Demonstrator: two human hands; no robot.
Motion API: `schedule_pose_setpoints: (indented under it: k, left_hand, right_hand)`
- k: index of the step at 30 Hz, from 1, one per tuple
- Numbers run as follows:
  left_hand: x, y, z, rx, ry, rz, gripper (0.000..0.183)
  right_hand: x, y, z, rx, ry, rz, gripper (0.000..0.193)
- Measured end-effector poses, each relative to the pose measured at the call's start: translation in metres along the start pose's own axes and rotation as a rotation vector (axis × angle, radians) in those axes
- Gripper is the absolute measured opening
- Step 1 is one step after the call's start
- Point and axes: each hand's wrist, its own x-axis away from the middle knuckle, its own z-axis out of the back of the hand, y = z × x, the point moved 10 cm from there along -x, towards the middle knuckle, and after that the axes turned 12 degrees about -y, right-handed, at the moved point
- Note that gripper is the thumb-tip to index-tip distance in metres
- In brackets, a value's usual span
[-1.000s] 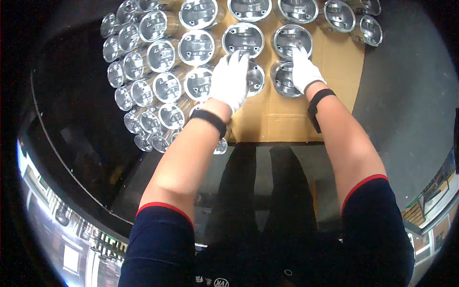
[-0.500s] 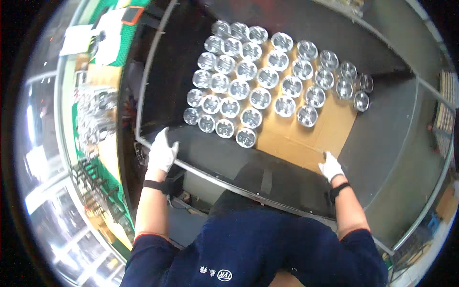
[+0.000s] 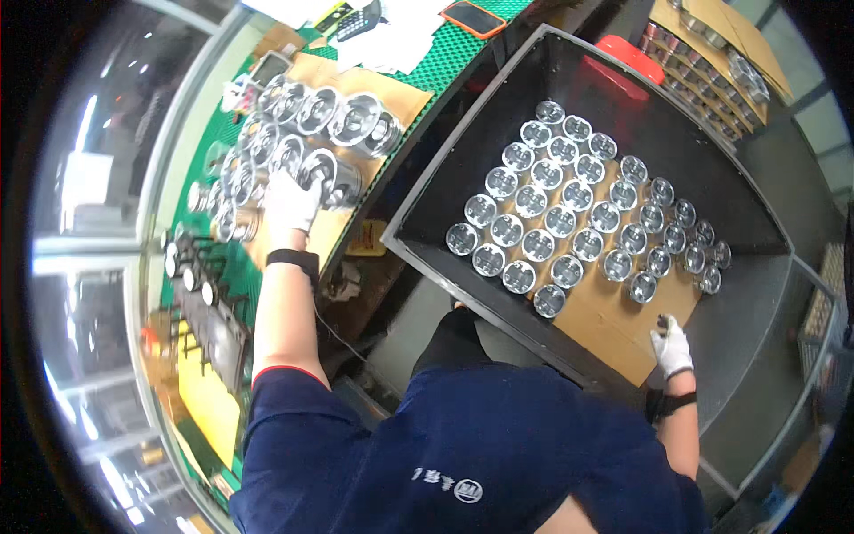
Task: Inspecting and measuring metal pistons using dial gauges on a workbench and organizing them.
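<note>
My left hand point(image 3: 290, 203), in a white glove, reaches over the bench on the left among a group of metal pistons. Its fingers close on the rim of a near piston point(image 3: 342, 182); the fingertips are partly hidden. Over the black bin on the right is my right hand point(image 3: 672, 347), also gloved, with its fingers apart and a dark patch at the fingertips. Nothing that I can make out lies in it. Below it is the brown cardboard sheet point(image 3: 614, 331) on the bin floor. Rows of upright pistons point(image 3: 560, 221) stand on that sheet.
The bin's grey rim point(image 3: 463, 298) runs between me and the pistons. On the green bench mat point(image 3: 454, 58) lie papers, a calculator point(image 3: 358, 22) and an orange-edged phone point(image 3: 474, 18). A black rack point(image 3: 209, 311) stands nearer on the bench. Stacked trays point(image 3: 703, 71) are beyond the bin.
My left hand has gone from the bin's near left edge to the pistons on the bench. The view has swung left. My right hand is still over the bin's near side.
</note>
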Motion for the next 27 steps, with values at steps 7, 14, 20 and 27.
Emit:
schedule_pose_setpoints:
  k: [7, 14, 20, 27]
  left_hand:
    - [-0.098, -0.029, -0.068, -0.034, -0.424, -0.068, 0.074]
    - [-0.091, -0.034, -0.081, 0.022, -0.524, -0.297, 0.075]
    - [-0.059, -0.069, -0.069, -0.087, -0.472, -0.467, 0.074]
    - [-0.033, -0.122, -0.073, -0.077, -0.385, -0.502, 0.076]
  right_hand:
    - [-0.027, -0.326, -0.067, 0.201, -0.124, 0.257, 0.054]
    - [-0.047, -0.617, -0.105, 0.328, 0.189, 0.922, 0.053]
    - [-0.101, -0.735, -0.134, 0.546, 0.097, 0.889, 0.062]
    - [-0.159, -0.764, -0.169, 0.324, -0.189, 0.76, 0.06]
